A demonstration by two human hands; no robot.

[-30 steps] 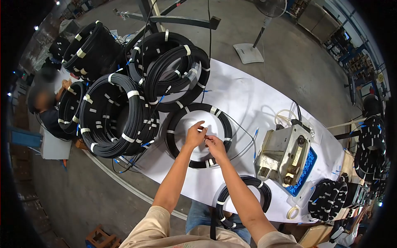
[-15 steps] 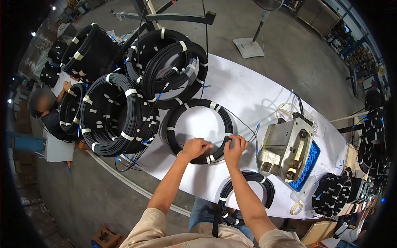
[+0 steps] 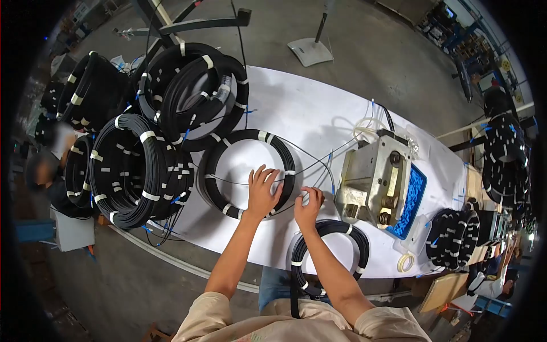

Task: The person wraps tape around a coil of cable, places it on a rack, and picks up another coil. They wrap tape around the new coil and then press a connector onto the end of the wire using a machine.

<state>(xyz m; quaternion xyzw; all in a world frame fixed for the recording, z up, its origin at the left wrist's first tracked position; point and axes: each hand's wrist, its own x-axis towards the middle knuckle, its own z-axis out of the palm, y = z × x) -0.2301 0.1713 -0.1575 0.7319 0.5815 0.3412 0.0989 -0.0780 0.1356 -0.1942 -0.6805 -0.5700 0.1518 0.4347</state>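
A coil of black cable (image 3: pixel 248 135), bound with white tape bands, lies flat on the white tabletop. My left hand (image 3: pixel 262 192) is over its inner right side, fingers spread and pointing away from me. A loose strand of cable crosses the coil at those fingers and runs right. Just off the coil's lower right edge, my right hand (image 3: pixel 308 206) has its fingers curled together. A thin dark strand leads from the coil to it; something pale shows between the fingers, too small to name. Below that hand lies a smaller black cable coil (image 3: pixel 364 251), partly behind my forearm.
Large stacked cable coils (image 3: pixel 149 165) crowd the left side. On the right stand a metal machine (image 3: pixel 364 185) and a blue tray (image 3: pixel 421 176) of small blue pieces. A tape roll (image 3: pixel 405 263) lies near the front edge. Another person (image 3: pixel 62 188) is at far left.
My left hand has gone from closed fingers at the coil's lower part to spread fingers higher up. My right hand has come off the coil's rim. A loose strand now crosses the coil.
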